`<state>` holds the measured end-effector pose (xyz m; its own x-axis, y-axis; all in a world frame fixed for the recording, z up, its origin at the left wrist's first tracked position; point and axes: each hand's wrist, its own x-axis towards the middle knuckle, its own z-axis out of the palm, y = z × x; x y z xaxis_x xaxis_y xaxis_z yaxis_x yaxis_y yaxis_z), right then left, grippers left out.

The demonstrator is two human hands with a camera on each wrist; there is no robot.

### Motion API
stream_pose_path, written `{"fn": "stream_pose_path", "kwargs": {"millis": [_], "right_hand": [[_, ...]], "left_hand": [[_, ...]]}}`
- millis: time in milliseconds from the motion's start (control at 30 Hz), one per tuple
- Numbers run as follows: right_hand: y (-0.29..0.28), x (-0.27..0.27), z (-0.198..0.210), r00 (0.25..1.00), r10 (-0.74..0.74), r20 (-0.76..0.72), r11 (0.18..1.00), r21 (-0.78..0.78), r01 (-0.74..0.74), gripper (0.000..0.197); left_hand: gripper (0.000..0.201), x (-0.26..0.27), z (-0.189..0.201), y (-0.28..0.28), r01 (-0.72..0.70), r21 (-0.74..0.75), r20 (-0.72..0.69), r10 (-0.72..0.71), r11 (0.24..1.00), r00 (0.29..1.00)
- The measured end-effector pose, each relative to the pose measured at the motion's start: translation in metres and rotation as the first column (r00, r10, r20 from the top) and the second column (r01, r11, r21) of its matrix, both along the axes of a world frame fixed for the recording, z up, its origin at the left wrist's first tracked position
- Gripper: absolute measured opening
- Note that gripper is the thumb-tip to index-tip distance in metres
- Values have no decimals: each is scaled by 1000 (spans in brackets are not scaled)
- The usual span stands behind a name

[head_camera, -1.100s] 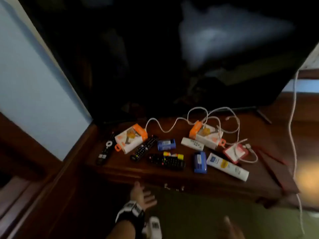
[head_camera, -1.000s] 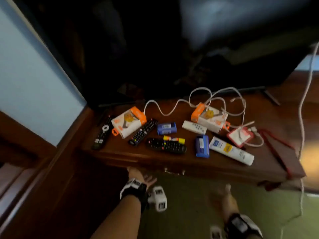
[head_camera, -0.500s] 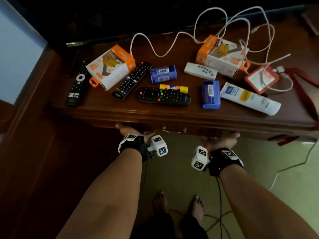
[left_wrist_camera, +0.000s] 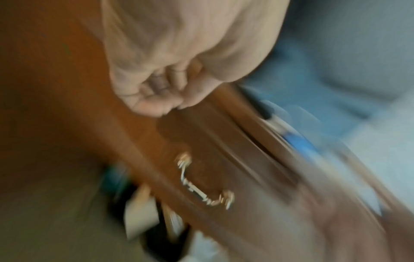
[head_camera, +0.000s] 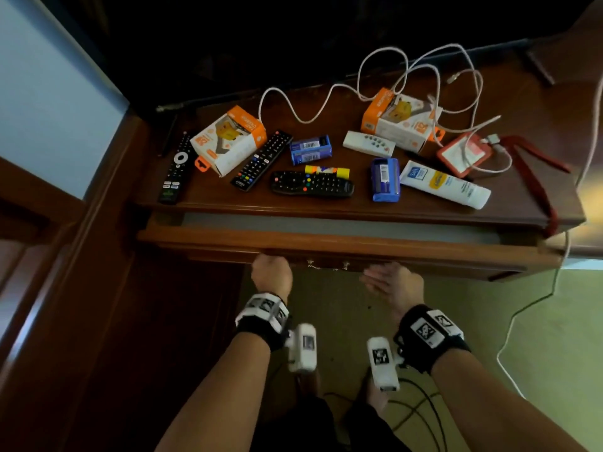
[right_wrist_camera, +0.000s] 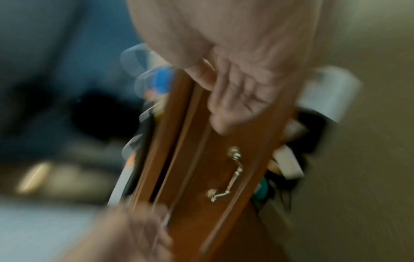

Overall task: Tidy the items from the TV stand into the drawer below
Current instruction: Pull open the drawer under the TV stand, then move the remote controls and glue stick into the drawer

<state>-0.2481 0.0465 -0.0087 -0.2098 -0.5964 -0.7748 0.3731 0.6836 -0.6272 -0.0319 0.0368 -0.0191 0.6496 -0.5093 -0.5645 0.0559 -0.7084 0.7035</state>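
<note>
Wooden drawer (head_camera: 326, 244) under the dark wooden TV stand top (head_camera: 359, 210) is part-way out; a pale strip of its inside shows behind the front panel. Brass bail handle (left_wrist_camera: 205, 182) sits centred on the front, between both hands, neither touching it.

Left hand (head_camera: 271, 275): fingers curled under the lower edge of the drawer front, left of the handle, gripping it. Right hand (head_camera: 393, 283): at the same edge just right of the handle, fingers reaching under the panel; grip or mere touch, cannot tell, wrist views are motion-blurred.

Everything to tidy is on the stand top, above and behind the hands:
- black remote with white ring button (head_camera: 174, 169) far left
- orange-and-white cardboard box (head_camera: 228, 140)
- long black remote (head_camera: 262, 160)
- wide black remote with coloured buttons (head_camera: 311, 184), nearest the left hand
- blue packet (head_camera: 385, 179) and white tube (head_camera: 445, 184), above the right hand
- white cable (head_camera: 424, 76) looped at the back
</note>
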Motion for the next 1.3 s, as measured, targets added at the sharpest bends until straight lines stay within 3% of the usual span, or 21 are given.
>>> {"fn": "stream_pose_path", "kwargs": {"millis": [33, 67, 100, 167, 233, 267, 300, 367, 467, 600, 800, 900, 1033, 1133, 1200, 1233, 1300], "right_hand": [[2, 1, 16, 986, 100, -137, 992, -59, -109, 28], [1, 2, 30, 935, 185, -304, 966, -120, -230, 25], [-2, 2, 40, 833, 258, -489, 907, -173, -383, 23], [-19, 5, 53, 505, 345, -791, 691, -151, -707, 11], [-41, 7, 50, 58, 453, -889, 413, 152, -898, 40], [-53, 7, 46, -124, 530, -839, 287, 315, -905, 56], [-61, 9, 43, -245, 590, -770, 191, 428, -883, 63], [-71, 14, 39, -338, 626, -702, 119, 515, -849, 57], [-71, 17, 36, -394, 596, -700, 104, 553, -827, 46], [-60, 13, 44, -474, 604, -641, 1, 596, -803, 43], [-11, 18, 53, -616, 604, -506, -241, 620, -746, 41], [19, 19, 53, -634, 601, -487, -310, 589, -746, 37], [44, 17, 49, -661, 603, -447, -395, 552, -734, 51], [44, 13, 51, -640, 649, -411, -431, 494, -755, 63], [31, 15, 54, -566, 697, -441, -384, 436, -814, 57], [21, 18, 57, -508, 703, -497, -334, 401, -853, 47], [-9, 27, 66, -362, 654, -664, -192, 318, -929, 32]], "left_hand": [[12, -6, 9, 6, 211, -6, 200, -206, 977, 958], [7, -12, 21, 9, 404, -9, 350, -376, 914, 858], [6, -16, 31, 9, 572, 15, 503, -501, 820, 705], [27, -22, 39, -4, 781, 231, 690, -664, 580, 288], [63, -22, 40, -27, 800, 528, 546, -836, 286, -61], [75, -22, 40, -37, 777, 607, 433, -889, 166, -149], [78, -21, 38, -44, 768, 635, 348, -919, 84, -187], [67, -22, 40, -54, 783, 620, 317, -928, 47, -196], [50, -24, 48, -51, 806, 591, 313, -928, 23, -203], [19, -21, 53, -33, 826, 563, 292, -929, -26, -227], [28, -22, 57, 20, 782, 599, 172, -925, -175, -339], [41, -22, 55, 49, 771, 596, 135, -918, -225, -372], [45, -23, 54, 78, 776, 576, 89, -924, -258, -373], [58, -20, 58, 85, 795, 555, 46, -945, -246, -325], [66, -14, 66, 79, 829, 522, -26, -975, -201, -220], [65, -7, 71, 73, 853, 503, -45, -990, -138, -134], [48, 14, 86, 55, 890, 451, 19, -998, 62, 60]]}}
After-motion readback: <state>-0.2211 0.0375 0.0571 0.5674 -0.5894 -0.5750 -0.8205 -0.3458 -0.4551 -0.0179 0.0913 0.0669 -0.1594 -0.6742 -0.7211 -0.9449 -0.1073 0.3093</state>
